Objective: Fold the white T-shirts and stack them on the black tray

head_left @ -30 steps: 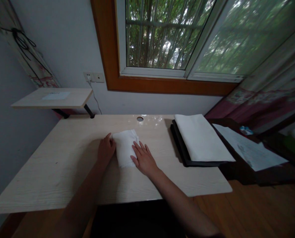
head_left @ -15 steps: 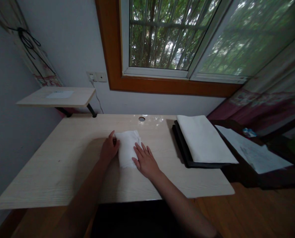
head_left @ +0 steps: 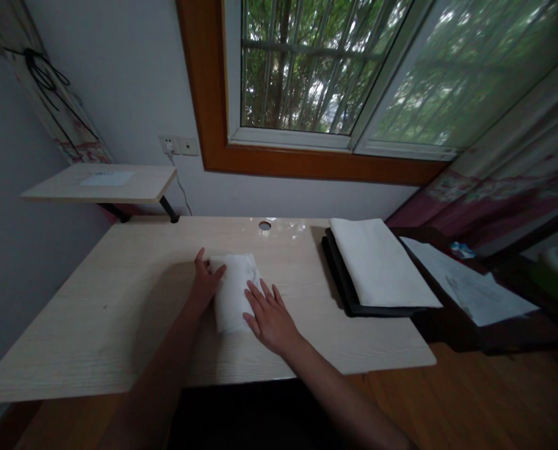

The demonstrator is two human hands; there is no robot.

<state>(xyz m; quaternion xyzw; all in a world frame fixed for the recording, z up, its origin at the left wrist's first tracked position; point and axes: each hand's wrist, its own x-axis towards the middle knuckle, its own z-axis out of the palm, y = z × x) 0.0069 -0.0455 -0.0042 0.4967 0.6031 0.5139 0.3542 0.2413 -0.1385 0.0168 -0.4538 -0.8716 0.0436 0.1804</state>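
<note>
A folded white cloth [head_left: 234,294] lies on the pale wooden desk [head_left: 288,350], its upper right corner a little rumpled. My left hand [head_left: 206,282] is at the cloth's left edge, thumb resting on top and index finger raised apart from it; the other fingers are partly hidden. Fingers spread, my right hand [head_left: 272,317] lies flat over the cloth's right edge, fingertips touching it and the palm over the desk.
To the right, a white sheet [head_left: 386,265] covers a black flat object [head_left: 339,281]. Papers [head_left: 466,281] rest on a dark surface beyond it. A small raised shelf [head_left: 152,184] stands at the back left, and a round hole [head_left: 265,225] pierces the desk's rear.
The cloth and both hands appear slightly lower and further left, while the whole view has also shifted a little. My left thumb lies further over the cloth's edge.
</note>
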